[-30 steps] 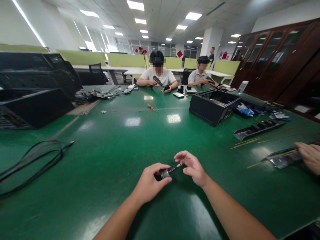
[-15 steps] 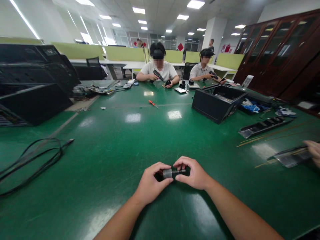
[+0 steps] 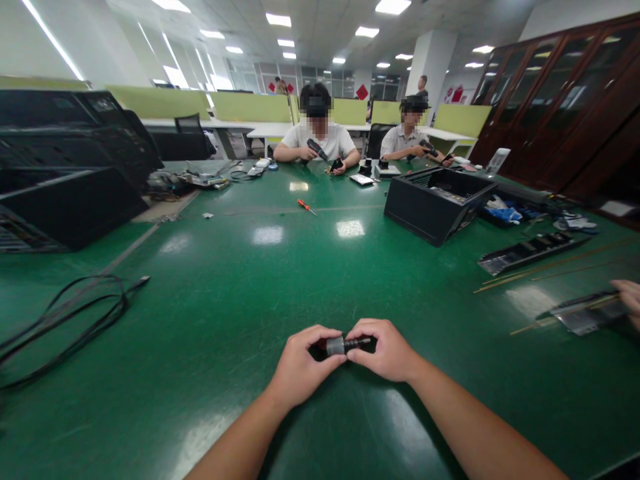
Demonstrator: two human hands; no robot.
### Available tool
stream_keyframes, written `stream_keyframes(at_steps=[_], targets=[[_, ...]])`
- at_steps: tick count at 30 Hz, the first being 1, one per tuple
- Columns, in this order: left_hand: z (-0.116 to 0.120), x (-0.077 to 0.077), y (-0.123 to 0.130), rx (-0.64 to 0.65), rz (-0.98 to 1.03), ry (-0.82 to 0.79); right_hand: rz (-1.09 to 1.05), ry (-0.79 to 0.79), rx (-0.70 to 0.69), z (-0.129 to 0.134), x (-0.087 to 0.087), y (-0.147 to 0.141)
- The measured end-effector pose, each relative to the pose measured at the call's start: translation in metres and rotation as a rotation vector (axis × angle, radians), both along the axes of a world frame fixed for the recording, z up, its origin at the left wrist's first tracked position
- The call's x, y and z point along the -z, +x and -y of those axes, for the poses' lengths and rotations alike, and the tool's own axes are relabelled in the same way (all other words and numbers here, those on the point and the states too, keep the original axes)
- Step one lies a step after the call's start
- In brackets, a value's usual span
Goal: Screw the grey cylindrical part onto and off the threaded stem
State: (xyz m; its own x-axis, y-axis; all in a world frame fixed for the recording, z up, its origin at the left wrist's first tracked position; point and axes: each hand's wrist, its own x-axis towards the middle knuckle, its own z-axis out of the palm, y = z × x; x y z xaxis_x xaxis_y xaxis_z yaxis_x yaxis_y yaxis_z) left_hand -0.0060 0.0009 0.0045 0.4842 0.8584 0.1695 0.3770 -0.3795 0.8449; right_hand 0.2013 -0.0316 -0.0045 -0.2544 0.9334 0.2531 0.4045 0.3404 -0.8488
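A small motor-like part (image 3: pixel 336 345) with a grey cylindrical body and a thin dark shaft pointing right is held low over the green table (image 3: pixel 240 267). My left hand (image 3: pixel 306 363) grips its body between thumb and fingers, and its left end is hidden by that hand. Around the shaft side curls my right hand (image 3: pixel 384 350), its thumb and index finger pinched close to where the shaft leaves the body.
Black cables (image 3: pixel 100 327) lie at left, near a dark computer case (image 3: pixel 75 207). An orange screwdriver (image 3: pixel 303 205) is mid-table. Right are an open black case (image 3: pixel 430 210), a metal bracket (image 3: pixel 525 253), thin rods (image 3: pixel 505 281) and another person's hand (image 3: pixel 629 297). Two people sit opposite, holding power drills.
My right thumb and index finger have closed in on the shaft beside the grey body. My left hand has hardly moved.
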Motion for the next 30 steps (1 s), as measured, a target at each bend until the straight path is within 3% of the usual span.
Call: stream_keyframes(at_steps=[30], targets=[[0.0015,0.0006,-0.0003,-0.024,0.020,-0.032,-0.010,0.031,0.012,-0.0003,0.0018,0.0000]])
